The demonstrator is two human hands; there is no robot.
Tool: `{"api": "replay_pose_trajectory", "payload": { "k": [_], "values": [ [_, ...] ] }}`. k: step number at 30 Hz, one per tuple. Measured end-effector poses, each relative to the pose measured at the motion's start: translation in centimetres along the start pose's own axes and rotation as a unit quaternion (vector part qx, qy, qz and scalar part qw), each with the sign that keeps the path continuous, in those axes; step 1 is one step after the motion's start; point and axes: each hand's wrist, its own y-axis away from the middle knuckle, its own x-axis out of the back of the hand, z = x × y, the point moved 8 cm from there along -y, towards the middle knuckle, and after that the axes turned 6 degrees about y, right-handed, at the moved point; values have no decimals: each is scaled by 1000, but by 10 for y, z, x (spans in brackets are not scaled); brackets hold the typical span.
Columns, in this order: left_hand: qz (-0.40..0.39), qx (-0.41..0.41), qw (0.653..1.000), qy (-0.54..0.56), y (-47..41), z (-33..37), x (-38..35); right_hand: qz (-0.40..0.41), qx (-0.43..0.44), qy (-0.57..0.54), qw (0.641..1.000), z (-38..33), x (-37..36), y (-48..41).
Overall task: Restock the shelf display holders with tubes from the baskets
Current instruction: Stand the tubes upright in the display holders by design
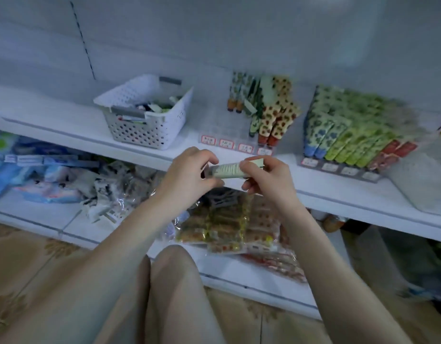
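The person's knees (170,281) fill the six o'clock foreground, with both forearms reaching up from them toward the shelf (65,120). At the centre the left hand (189,175) curls its fingers round one end of a pale green tube (228,170). The right hand (266,180) pinches the other, flat end between thumb and forefinger. The tube lies level between the two hands, clear of the shelf's front edge and in no holder.

This looks like the step between picking and placing: a tube is in hand and being turned or checked before it goes into a lane. The next move probably calls for choosing the matching lane and turning the tube cap-forward, as the stocked ones lie.

At eleven o'clock from the hands a white perforated basket (145,111) stands on the shelf, with a loose jumble of tubes in it. They are too blurred to count. At twelve to one o'clock is a clear display holder (222,127). Its right lanes carry spotted yellow tubes (276,120) with red caps, and its left front lanes look bare. At two o'clock a second holder (338,168) is packed with blue, green and red tubes. Below, at six o'clock from the hands, cellophane packets (222,219) lie on a lower shelf.
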Motion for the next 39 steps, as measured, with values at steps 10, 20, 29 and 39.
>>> {"api": "replay_pose_trajectory", "payload": {
  "k": [10,20,29,39],
  "values": [
    [-32,-16,999,25,-33,29,15,-68,56,55,995,-70,12,-14],
    [-49,64,975,207,-78,-19,16,-45,179,191,964,-106,-3,-83],
    [12,66,976,208,-103,-45,12,138,199,244,939,-124,39,-118],
    [8,26,987,155,-162,-25,-21,253,201,181,929,-144,81,-136]
  ]
}}
